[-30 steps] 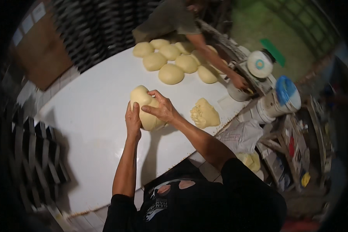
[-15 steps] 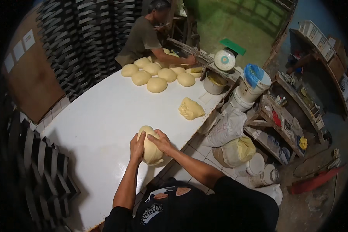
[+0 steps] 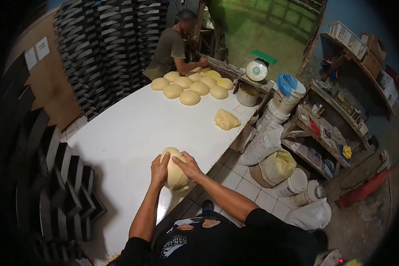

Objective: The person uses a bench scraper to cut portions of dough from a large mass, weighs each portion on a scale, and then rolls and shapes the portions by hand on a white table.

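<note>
A smooth, pale yellow lump of dough (image 3: 174, 174) is gripped between my two hands near the table's front edge. My left hand (image 3: 159, 170) wraps its left side, with the thumb pressed on top. My right hand (image 3: 188, 167) clasps the other side, its thumb on top too. The underside of the dough is hidden, with a small ragged fold showing at its lower end. Farther off to the right, a rough-surfaced piece of dough (image 3: 226, 119) lies near the table edge. Several rounded dough balls (image 3: 189, 97) sit close together at the far end.
The white table (image 3: 119, 146) carries all the dough. Beyond it a co-worker (image 3: 169, 51) reaches over the far balls. A dial scale (image 3: 256, 70) and a metal pot (image 3: 247, 94) stand at the far right. Buckets (image 3: 292, 91) and sacks (image 3: 262, 142) line the right side; stacked black pans (image 3: 66, 186) rise at left.
My view has shifted, so the scene sits differently in it. The co-worker's arm has drawn back from over the dough balls. Both my hands keep hold of the dough.
</note>
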Demonstrator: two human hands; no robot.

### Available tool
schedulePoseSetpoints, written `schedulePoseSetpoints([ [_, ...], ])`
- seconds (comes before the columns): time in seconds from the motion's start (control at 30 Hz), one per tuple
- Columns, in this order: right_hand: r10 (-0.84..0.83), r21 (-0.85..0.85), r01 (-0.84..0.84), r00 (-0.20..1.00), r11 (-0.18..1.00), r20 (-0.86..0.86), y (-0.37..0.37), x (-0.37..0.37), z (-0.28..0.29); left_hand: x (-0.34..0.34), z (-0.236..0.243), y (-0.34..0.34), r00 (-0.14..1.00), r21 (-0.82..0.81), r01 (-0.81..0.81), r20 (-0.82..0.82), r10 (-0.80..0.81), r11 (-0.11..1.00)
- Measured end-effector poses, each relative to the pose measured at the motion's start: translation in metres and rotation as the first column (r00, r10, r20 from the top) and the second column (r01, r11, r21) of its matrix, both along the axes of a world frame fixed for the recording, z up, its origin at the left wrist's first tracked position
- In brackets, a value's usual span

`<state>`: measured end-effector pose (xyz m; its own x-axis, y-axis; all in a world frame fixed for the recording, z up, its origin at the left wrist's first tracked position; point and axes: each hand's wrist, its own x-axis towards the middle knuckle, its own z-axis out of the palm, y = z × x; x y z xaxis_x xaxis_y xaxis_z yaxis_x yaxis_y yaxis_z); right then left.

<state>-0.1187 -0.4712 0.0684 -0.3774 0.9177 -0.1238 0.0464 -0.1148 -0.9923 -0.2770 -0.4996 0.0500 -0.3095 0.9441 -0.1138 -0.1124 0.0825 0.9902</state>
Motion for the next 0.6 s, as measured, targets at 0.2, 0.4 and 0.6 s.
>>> schedulePoseSetpoints([
  [0.2, -0.041, 0.047, 0.039, 0.997, 0.998, 0.063, -0.046, -0.037, 0.002, -0.036, 0.018, -0.044, 0.999, -0.038, 0.046, 0.019, -0.045, 0.998],
  [0.4, -0.246, 0.618, 0.083, 0.952, 0.782, 0.182, 0.046, -0.019, 0.094, -0.025, 0.135, 0.026, 0.963, 0.367, 0.137, -0.268, -0.037, 0.920],
  [0.6, 0.042, 0.696, 0.079, 0.987, 0.714, -0.154, 0.137, 0.016, 0.174, 0.006, 0.181, 0.133, 0.962, 0.729, 0.180, -0.270, 0.036, 0.660],
])
